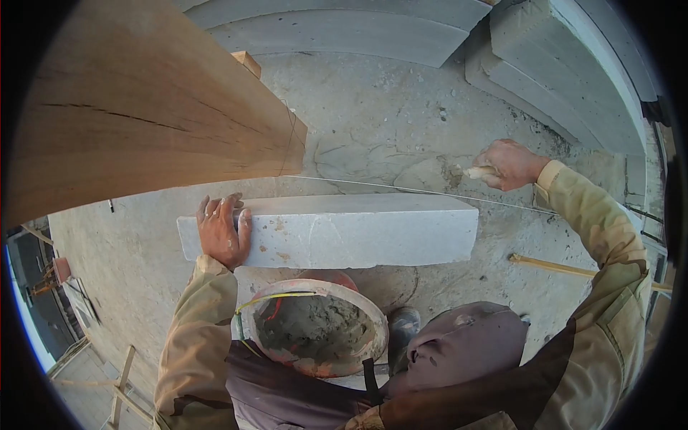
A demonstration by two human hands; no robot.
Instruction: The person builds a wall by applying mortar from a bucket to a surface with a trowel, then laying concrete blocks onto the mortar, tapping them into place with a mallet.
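A long white aerated concrete block [358,233] lies across the middle of the view on the concrete floor. My left hand [223,233] grips it near its left end, fingers bent over the top edge and thumb against the near face. Farther off to the right, my right hand [510,165] is closed around a short pale object [480,172] held low over the floor; its kind is hard to make out. Just in front of my body stands a bucket [373,309] of grey wet mortar [319,326], with a yellow-green cord at its rim.
A large wooden post [165,107] fills the upper left. From it a thin white string [401,188] runs right, behind the block. More concrete blocks [566,79] stand at the back and right. A wooden stick [548,264] lies at right; wooden pieces [122,383] are lower left.
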